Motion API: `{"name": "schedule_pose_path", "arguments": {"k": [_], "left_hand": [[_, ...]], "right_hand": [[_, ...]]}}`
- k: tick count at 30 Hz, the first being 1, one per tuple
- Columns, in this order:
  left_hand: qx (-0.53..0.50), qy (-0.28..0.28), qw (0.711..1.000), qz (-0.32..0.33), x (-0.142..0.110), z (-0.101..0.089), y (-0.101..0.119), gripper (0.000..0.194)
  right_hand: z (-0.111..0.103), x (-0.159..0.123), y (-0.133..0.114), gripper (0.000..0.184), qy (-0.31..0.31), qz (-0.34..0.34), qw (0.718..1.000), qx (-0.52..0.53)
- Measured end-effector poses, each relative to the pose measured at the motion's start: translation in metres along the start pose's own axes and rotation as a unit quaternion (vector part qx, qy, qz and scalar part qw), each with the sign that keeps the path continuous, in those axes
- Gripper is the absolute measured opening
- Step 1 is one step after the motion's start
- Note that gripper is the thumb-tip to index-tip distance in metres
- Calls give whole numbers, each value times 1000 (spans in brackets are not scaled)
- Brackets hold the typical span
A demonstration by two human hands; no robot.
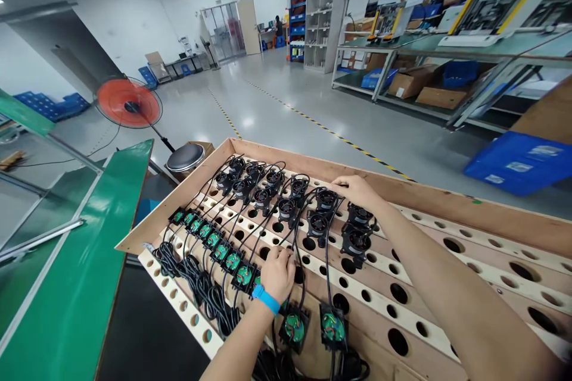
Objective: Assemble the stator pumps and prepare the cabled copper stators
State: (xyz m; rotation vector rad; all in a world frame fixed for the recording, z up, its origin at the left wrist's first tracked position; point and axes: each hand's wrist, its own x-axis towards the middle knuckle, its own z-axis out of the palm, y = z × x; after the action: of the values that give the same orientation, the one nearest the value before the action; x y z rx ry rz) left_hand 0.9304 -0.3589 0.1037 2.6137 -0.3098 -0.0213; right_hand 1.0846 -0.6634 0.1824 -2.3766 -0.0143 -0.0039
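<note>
Tray (438, 201): wooden, open-top; perforated rails (379, 303) run lengthwise inside.
Fans (286, 209): small, black, approx. 2 rows along far side of tray; R end of group by R hand.
Boards (233, 261): green, black-backed, close row at near L; 2 more, incl. nearer board (294, 328), sit apart toward wearer.
L hand (277, 274): blue wristband (267, 299); fingers curled over rail area, R of close board row; can't tell if clamped on a cable.
R hand (357, 190): at far-row fans, fingertips bent down by cable loops; contact likely, grip hidden, so can't tell if together or apart.
Cables (208, 294): coiled bundles along near edge; single leads cross rails, fan to board.
Snag risk: crossed leads nr. both hands; a pull on 1 could drag a neighbouring fan askew.
Strain risk: taut lead might tug board wiring.
Mix-up risk: leads look alike, so wrong 1 could be picked.
</note>
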Motion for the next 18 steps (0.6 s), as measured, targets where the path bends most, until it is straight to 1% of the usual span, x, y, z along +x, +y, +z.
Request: {"name": "schedule_pose_path", "arguments": {"k": [2, 4, 6, 8, 10, 12, 14, 16, 18], "left_hand": [[9, 7, 1000, 7, 0, 2, 3, 23], [2, 7, 1000, 12, 0, 3, 4, 30], [-31, 12, 999, 30, -1, 2, 6, 27], [-75, 6, 995, 63, -4, 0, 10, 25], [-118, -34, 987, 101, -9, 0, 17, 23], [-156, -95, 974, 133, -16, 1, 26, 19], [-162, -145, 965, 147, -22, 6, 34, 16], [-123, -169, 969, 129, -27, 12, 42, 16], [-63, -193, 975, 89, -29, 17, 48, 18]], "right_hand": [[-4, -6, 6, 57, 37, -15, 997, 61], [-8, -10, 13, 68, 89, -13, 990, 112], [-11, -10, 23, 69, 140, -1, 979, 147], [-14, -10, 32, 64, 176, 14, 970, 165], [-17, -9, 39, 58, 198, 30, 965, 170], [-20, -8, 44, 56, 213, 48, 962, 163], [-20, -6, 46, 53, 225, 75, 962, 138], [-17, -2, 45, 46, 229, 108, 963, 93], [-10, 4, 41, 36, 213, 130, 967, 41]]}}
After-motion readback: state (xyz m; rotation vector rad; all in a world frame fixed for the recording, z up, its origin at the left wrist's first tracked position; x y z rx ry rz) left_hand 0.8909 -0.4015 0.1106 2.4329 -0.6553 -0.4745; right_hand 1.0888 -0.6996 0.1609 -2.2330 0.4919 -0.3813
